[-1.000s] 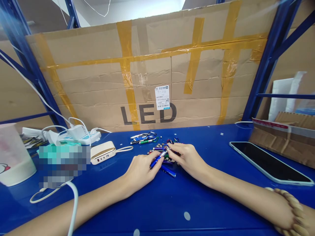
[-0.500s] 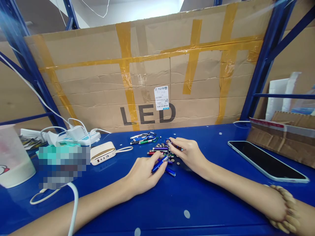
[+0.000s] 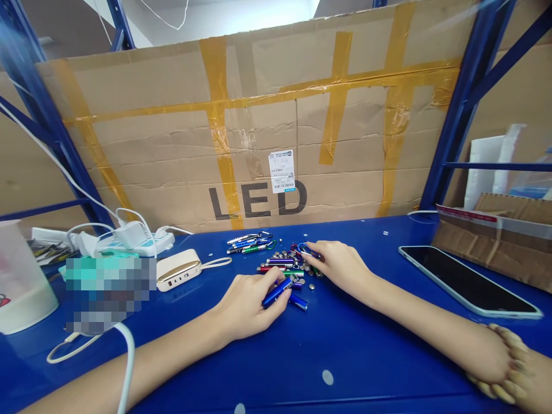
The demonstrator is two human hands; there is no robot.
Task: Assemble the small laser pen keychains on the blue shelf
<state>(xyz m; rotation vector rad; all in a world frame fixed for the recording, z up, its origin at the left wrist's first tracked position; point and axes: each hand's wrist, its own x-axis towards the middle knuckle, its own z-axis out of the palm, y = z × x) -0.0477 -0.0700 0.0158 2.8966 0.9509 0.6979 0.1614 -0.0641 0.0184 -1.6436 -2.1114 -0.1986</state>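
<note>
My left hand [image 3: 254, 302] is closed on a short blue flashlight tube [image 3: 276, 292], gripped between thumb and fingers, its open end tilted up to the right. At the right side of a small pile, my right hand [image 3: 338, 261] has its fingertips closed on a blue carabiner clip [image 3: 303, 248]; its lower fingers are hidden. Between the hands lie a purple tube [image 3: 280, 261], a red tube [image 3: 271, 268] and several silver button cells [image 3: 311, 287]. Just below the left fingertips another blue tube [image 3: 299, 302] rests on the blue table [image 3: 293, 368].
Behind the pile lie several flashlights with clips [image 3: 250, 242]. To the left are a white power bank [image 3: 179, 269], a power strip [image 3: 157, 244], cables and a cup [image 3: 23, 282]. A phone [image 3: 466, 279] and a cardboard box [image 3: 491, 247] stand right; a large carton [image 3: 172, 155] closes the back.
My right hand has shifted slightly right with the blue carabiner clip, uncovering more of the pile. My left hand keeps the blue tube, tilted a little differently.
</note>
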